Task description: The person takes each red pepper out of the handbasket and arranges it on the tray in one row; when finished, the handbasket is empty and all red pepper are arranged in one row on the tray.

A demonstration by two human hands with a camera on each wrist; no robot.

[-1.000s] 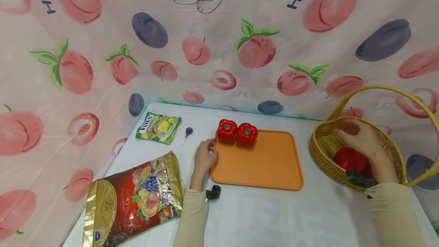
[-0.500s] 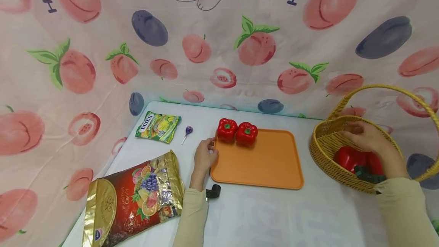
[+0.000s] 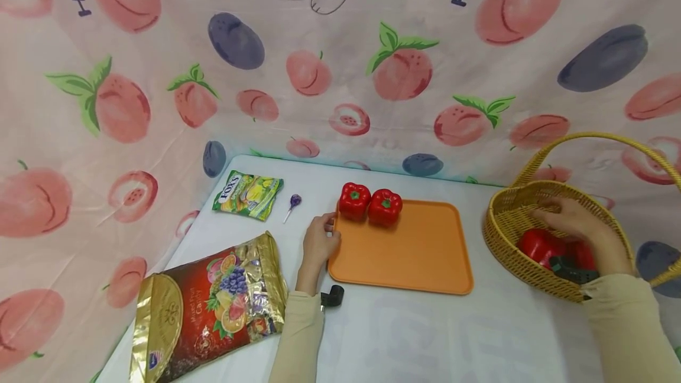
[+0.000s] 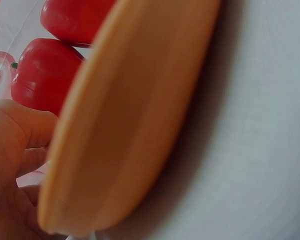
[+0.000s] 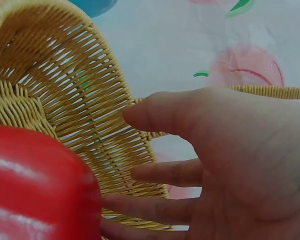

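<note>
In the head view, my left hand holds the left rim of an orange tray. Its thumb and fingers meet that rim in the left wrist view. Two red bell peppers sit side by side at the tray's back left corner. My right hand is inside a yellow wicker basket, with thumb and fingers spread apart. Beside it in the basket lie red bell peppers, partly covered by my wrist and its camera. In the right wrist view, some fingertips pass behind a red pepper; contact is unclear.
A large Mixed Fruit Candy bag lies at the left. Behind it are a green Fox's candy bag and a purple lollipop. The basket's tall handle arches up at the right. Fruit-printed cloth hangs behind the table.
My right hand has shifted slightly right and lower within the basket, and more of the red peppers shows. The left hand, the tray and its two peppers stay put.
</note>
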